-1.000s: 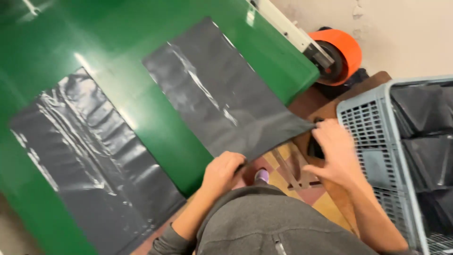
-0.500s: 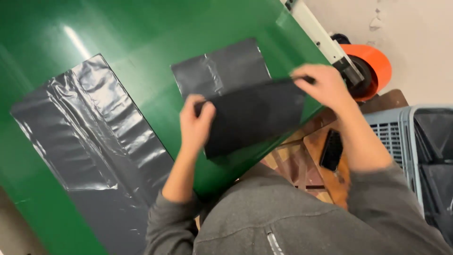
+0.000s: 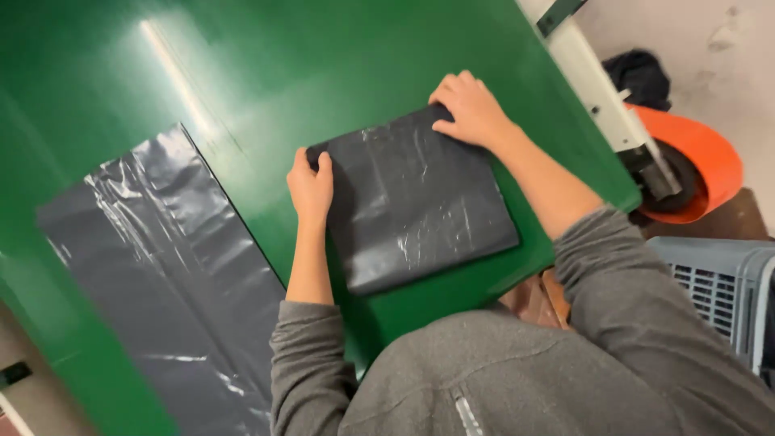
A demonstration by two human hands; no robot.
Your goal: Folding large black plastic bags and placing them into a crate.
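Note:
A dark grey plastic bag (image 3: 416, 206), folded in half, lies flat on the green table (image 3: 242, 73). My left hand (image 3: 311, 184) pinches the bag's far left corner. On the far right corner rests my right hand (image 3: 472, 109), fingers pressing the fold down. A second grey bag (image 3: 169, 274) lies unfolded and flat to the left, apart from both hands.
An orange roll (image 3: 698, 165) sits on a white bar (image 3: 601, 93) past the table's right edge. A grey plastic crate (image 3: 722, 282) stands at the lower right. A dark bundle (image 3: 642, 77) lies on the floor behind the roll.
I lifted the near end of the right-hand bag and folded it over onto its far half. Both hands moved away from me and now press the folded bag flat.

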